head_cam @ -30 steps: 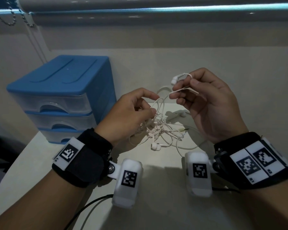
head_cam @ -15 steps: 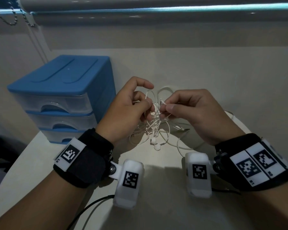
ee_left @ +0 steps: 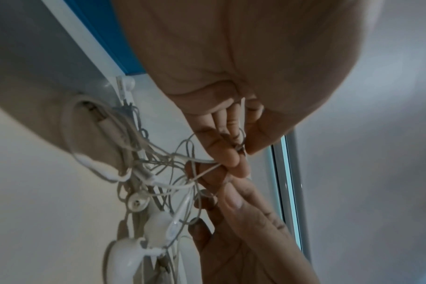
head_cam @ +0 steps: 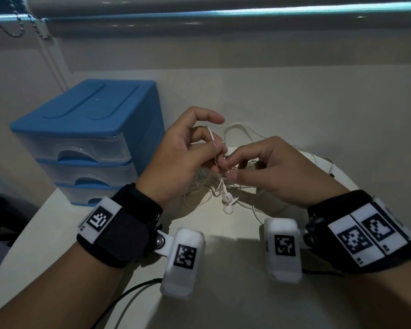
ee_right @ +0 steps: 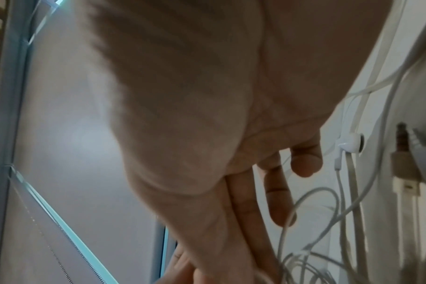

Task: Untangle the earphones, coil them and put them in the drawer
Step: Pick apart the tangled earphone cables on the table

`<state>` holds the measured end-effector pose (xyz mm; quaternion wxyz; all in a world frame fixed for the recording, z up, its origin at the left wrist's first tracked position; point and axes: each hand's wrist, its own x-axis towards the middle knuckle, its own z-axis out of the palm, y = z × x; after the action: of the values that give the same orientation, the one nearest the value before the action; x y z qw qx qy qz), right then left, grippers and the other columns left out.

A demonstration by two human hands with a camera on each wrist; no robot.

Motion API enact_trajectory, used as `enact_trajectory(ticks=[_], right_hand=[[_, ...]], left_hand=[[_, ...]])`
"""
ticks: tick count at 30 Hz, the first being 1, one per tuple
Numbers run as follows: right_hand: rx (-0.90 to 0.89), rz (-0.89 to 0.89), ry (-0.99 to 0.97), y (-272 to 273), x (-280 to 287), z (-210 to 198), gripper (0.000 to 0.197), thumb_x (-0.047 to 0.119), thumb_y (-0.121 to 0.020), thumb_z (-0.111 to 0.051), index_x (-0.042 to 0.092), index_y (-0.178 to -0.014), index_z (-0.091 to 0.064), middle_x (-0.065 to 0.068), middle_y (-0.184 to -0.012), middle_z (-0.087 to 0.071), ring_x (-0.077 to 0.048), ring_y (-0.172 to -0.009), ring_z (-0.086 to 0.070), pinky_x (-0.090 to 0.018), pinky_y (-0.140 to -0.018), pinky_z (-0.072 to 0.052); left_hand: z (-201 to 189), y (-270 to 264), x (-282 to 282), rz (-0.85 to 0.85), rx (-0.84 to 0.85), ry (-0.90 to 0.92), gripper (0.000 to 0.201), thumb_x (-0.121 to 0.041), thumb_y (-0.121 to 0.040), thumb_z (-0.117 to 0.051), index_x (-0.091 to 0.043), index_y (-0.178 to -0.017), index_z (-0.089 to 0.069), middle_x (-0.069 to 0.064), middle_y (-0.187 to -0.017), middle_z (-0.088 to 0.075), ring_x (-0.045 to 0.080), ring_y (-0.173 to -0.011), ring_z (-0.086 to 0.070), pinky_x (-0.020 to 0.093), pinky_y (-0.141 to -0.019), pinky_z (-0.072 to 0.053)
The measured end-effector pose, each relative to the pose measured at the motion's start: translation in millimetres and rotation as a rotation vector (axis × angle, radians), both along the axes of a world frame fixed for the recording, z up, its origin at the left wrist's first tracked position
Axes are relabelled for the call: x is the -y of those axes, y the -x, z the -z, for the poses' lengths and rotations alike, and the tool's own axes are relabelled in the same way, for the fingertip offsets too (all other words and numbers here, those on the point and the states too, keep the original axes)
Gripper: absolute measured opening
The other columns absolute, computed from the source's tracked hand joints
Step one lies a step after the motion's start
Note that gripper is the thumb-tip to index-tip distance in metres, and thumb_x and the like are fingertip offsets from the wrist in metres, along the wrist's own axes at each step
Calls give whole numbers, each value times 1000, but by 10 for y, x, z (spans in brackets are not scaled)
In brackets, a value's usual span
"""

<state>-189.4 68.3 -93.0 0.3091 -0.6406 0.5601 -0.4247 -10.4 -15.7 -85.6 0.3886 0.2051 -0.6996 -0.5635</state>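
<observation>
Still at the untangling stage, nothing coiled or stowed.

Earphones bunched in a knot just right of the drawer unit, partly lifted off the bench. Left hand pinching strands at the knot; right hand pinching a strand beside it. Earbuds dangling below. All drawers closed. Left to do: freeing the cord, coiling, opening a drawer, stowing.

Two hands, left and right; one earphone tangle between them, three earbuds countable in it; one drawer unit left of the left hand, three drawers.
</observation>
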Motion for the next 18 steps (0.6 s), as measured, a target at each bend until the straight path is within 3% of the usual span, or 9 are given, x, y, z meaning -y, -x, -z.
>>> enact_trajectory(ticks=[5, 8, 10, 12, 15, 18], right_hand=[[-199, 53, 41, 48, 16, -9, 16, 8, -80, -84, 18, -92, -80, 10, -75, -66, 1, -55, -53, -8, -56, -38], [-227, 112, 49, 69, 32, 9, 11, 10, -80, -85, 19, -83, -79, 21, -65, -63, 2, -54, -53, -8, -58, -38], [-215, 110, 48, 55, 37, 18, 8, 9, -83, -82, 16, -83, -77, 23, -62, -61, 3, -53, -53, -7, -58, -37], [-157, 132, 79, 51, 46, 29, 7, 9, -85, -79, 15, -84, -76, 16, -68, -65, 1, -58, -54, -9, -60, -39], [56, 239, 125, 70, 79, 39, 11, 5, -87, -76, 15, -83, -74, -8, -81, -72, -11, -71, -61, -21, -67, -49], [302, 344, 82, 74, 100, 19, 15, 0, -88, -71, 12, -80, -71, -7, -73, -68, -13, -67, -58, -18, -59, -44]], left_hand=[[12, -8, 3, 30, 2, 26, 33, 10, -95, -56, -6, -123, -61, 15, -94, -75, 20, -84, -73, 26, -73, -55], [14, -3, 18, 50, 42, 60, 39, 10, -95, -57, -11, -128, -63, 11, -103, -78, 18, -98, -72, 26, -86, -53], [16, -7, 32, 44, 66, 69, 42, 10, -95, -57, -12, -130, -63, 8, -105, -78, 16, -99, -72, 22, -86, -52], [25, -9, 44, 6, 92, 77, 41, 7, -95, -59, -16, -129, -64, 7, -105, -77, 15, -96, -71, 19, -81, -51], [47, -6, 80, -103, 145, 118, 35, 0, -94, -64, -21, -122, -65, 3, -99, -72, 15, -87, -65, 19, -74, -50], [72, -17, 124, -187, 144, 168, 26, -17, -86, -72, -25, -109, -64, -3, -98, -62, 7, -86, -58, 17, -74, -48]])
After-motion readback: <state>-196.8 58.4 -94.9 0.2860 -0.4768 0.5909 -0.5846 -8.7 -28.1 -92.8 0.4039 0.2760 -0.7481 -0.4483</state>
